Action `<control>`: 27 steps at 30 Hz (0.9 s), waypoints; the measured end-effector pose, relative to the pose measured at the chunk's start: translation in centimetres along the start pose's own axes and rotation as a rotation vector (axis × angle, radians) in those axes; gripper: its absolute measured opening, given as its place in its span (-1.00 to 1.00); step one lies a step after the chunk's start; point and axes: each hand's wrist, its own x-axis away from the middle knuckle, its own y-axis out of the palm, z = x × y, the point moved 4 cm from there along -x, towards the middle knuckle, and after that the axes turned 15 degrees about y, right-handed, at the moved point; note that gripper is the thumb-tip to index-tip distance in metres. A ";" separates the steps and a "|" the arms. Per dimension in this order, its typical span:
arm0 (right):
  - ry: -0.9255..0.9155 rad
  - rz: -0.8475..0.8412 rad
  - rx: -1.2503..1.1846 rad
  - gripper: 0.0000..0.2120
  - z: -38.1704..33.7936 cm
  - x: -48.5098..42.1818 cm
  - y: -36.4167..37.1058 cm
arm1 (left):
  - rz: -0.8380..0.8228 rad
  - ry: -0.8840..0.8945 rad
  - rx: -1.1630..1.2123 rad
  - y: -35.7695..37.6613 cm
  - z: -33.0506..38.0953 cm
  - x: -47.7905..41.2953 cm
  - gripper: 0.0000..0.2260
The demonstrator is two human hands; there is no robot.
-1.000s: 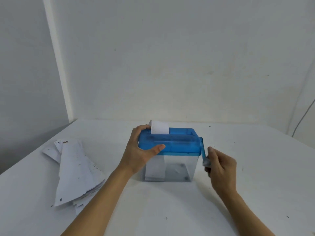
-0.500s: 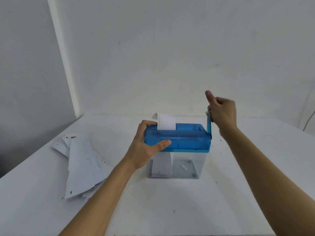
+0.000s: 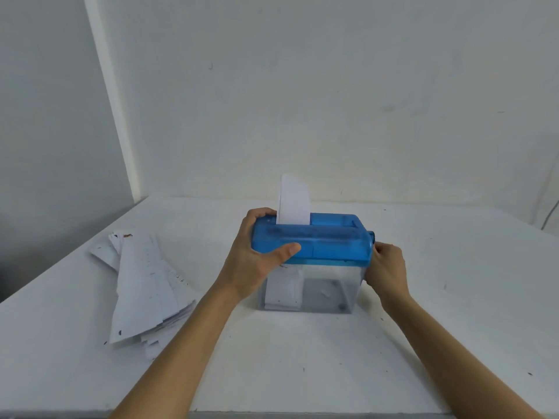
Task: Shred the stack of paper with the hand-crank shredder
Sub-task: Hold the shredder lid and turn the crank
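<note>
A hand-crank shredder with a blue lid (image 3: pixel 329 240) and a clear bin (image 3: pixel 329 288) stands mid-table. A white paper strip (image 3: pixel 294 201) sticks upright out of its top slot, and paper hangs down inside the bin (image 3: pixel 282 287). My left hand (image 3: pixel 257 258) grips the lid's left end, thumb across the front. My right hand (image 3: pixel 387 270) is curled round the crank at the shredder's right side; the crank handle is hidden behind the hand. A loose stack of paper (image 3: pixel 145 282) lies on the table to the left.
The white table (image 3: pixel 302 358) meets a white wall behind. Its front edge runs along the bottom of the view. A thin cable (image 3: pixel 550 213) hangs at the far right. Small dark specks dot the tabletop.
My right hand has swung the crank from up above the lid down to the shredder's right side. My left hand stays on the lid, and the paper strip still stands in the slot.
</note>
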 end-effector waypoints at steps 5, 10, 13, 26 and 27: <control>-0.095 -0.100 0.054 -0.56 0.1 4.3 -2.0 | 0.004 -0.003 -0.004 0.3 0.0 0.0 -0.43; -0.310 -0.038 0.010 -0.55 -1.2 7.6 -5.6 | -0.013 -0.021 0.009 0.2 0.2 0.0 -0.43; -0.636 0.205 0.280 -0.46 -4.4 8.2 -7.3 | -0.032 -0.027 0.016 0.1 0.1 0.0 -0.46; -0.382 0.215 -0.005 -0.40 -12.0 -0.6 -4.4 | -0.037 -0.056 0.080 0.2 0.5 -0.1 -0.46; -0.345 0.224 -0.030 -0.39 -11.6 -1.1 -4.0 | -0.034 -0.060 0.092 0.3 0.4 0.0 -0.46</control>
